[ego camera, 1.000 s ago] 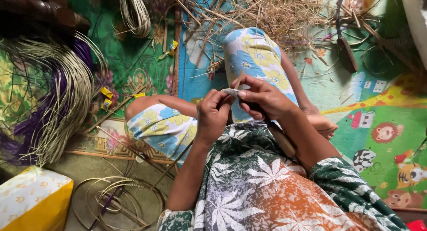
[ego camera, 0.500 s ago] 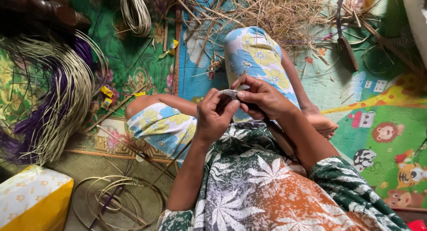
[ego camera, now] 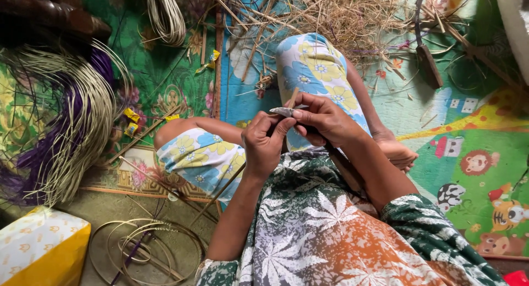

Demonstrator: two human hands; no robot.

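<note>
Together left hand [ego camera: 263,145] and right hand [ego camera: 325,120] grip closed on small grey blade [ego camera: 284,111], thin pale strip [ego camera: 293,96].

knife blade [ego camera: 285,111]: bright smooth metal | cane strip [ego camera: 231,181]: matt wood | floor mat [ego camera: 441,115]: glossy printed plastic | straw pile [ego camera: 341,13]: dry, rough

**Leaf-print top, flowered trousers**

The person wears a short-sleeved top [ego camera: 330,236] printed with pale leaves, shading from dark green through grey to orange. The trousers [ego camera: 314,71] are white with blue and yellow flowers. Both forearms and feet are bare.
</note>
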